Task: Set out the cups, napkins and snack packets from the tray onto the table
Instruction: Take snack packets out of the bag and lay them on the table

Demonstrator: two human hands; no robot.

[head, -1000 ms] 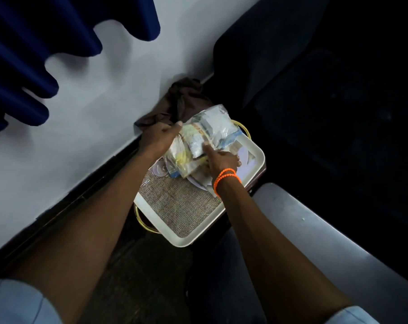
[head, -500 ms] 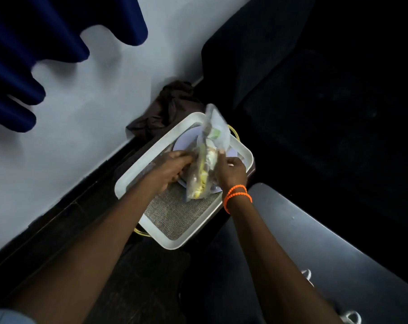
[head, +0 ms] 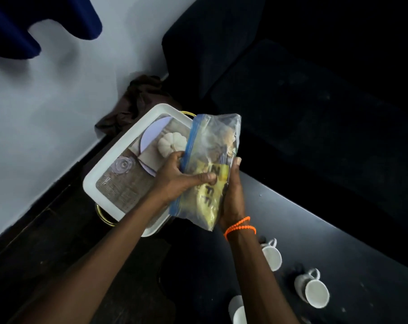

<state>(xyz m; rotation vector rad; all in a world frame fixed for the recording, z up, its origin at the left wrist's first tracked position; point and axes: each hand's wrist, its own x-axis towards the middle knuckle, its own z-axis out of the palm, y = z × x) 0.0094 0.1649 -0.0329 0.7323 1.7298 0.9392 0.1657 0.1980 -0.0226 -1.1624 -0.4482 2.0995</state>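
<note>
Both hands grip zip bag point(head: 210, 169), yellow packet point(head: 207, 195) lettered "FF"

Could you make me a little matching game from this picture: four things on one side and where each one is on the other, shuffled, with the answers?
Things:
1. clear zip bag
2. white cups
3. small white pumpkin
4. brown cloth

Places:
A. bunched on the floor against the wall, behind the tray
B. lying in the white tray
C. standing on the dark table
D. held up between the left hand and right hand

Pairs: 1-D, 2-C, 3-B, 4-A
</note>
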